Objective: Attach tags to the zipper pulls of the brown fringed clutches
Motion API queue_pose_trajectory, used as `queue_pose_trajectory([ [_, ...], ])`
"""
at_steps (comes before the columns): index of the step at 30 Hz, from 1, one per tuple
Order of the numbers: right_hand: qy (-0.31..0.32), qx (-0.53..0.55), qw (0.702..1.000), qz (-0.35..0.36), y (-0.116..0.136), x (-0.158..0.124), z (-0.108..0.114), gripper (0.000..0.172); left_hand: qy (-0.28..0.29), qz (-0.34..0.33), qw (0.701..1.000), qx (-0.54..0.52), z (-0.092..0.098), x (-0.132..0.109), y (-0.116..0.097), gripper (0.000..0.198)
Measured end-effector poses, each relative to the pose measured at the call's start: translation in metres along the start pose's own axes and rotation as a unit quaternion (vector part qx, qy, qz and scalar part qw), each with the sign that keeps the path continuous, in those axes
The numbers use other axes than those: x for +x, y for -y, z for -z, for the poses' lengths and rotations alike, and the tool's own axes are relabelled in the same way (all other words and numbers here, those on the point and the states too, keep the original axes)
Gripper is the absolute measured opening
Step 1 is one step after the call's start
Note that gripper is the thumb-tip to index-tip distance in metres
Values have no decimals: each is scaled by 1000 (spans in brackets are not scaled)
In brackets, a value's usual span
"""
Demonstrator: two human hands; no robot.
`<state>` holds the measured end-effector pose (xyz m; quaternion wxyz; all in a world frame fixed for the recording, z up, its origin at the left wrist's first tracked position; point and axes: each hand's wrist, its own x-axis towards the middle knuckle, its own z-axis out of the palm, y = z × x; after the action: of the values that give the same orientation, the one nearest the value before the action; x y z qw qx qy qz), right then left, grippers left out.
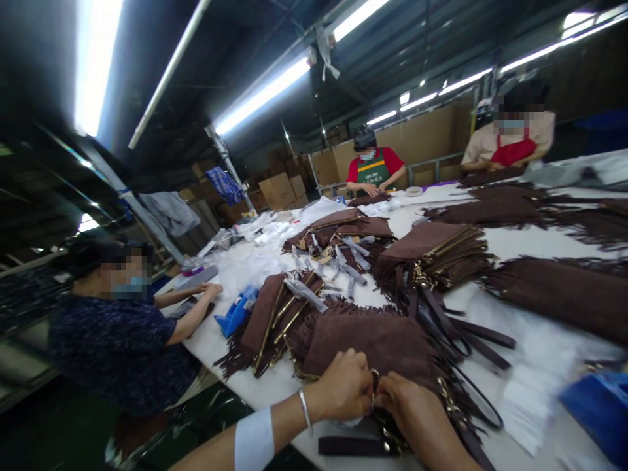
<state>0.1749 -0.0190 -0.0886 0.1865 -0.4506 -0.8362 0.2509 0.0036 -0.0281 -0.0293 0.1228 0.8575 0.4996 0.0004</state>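
My left hand (343, 387) and my right hand (409, 400) meet at the near edge of a brown suede fringed bag (373, 340). Both hands are closed, pinching a small metal ring (375, 378) on the bag between them. A silver bangle and a white wrist band sit on my left forearm. A dark strap (350, 446) lies just below my hands. Long dark straps (461, 333) trail from the bag to the right.
Stacks of the same brown bags (432, 252) cover the white table (510, 245). A blue object (238, 313) lies at left and a blue bin (601, 409) at right. A person in dark blue (122, 340) sits at left; two others work at the far end.
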Motion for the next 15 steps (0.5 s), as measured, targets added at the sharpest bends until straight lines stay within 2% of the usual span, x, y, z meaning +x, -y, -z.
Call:
queue_pose_trajectory([
  [5, -3, 15, 1000, -2, -1, -1, -3, 19, -6, -1, 999, 43, 1, -3, -4, 6],
  [9, -34, 66, 997, 13, -10, -1, -6, 21, -32, 30, 999, 18, 3, -2, -5, 5],
  [12, -73, 104, 991, 34, -22, 0, -9, 24, -78, 40, 996, 22, 5, 2, -12, 11],
  [15, -124, 126, 984, 40, -36, 1, -12, 27, -122, 18, 989, 86, 5, 11, -23, 16],
])
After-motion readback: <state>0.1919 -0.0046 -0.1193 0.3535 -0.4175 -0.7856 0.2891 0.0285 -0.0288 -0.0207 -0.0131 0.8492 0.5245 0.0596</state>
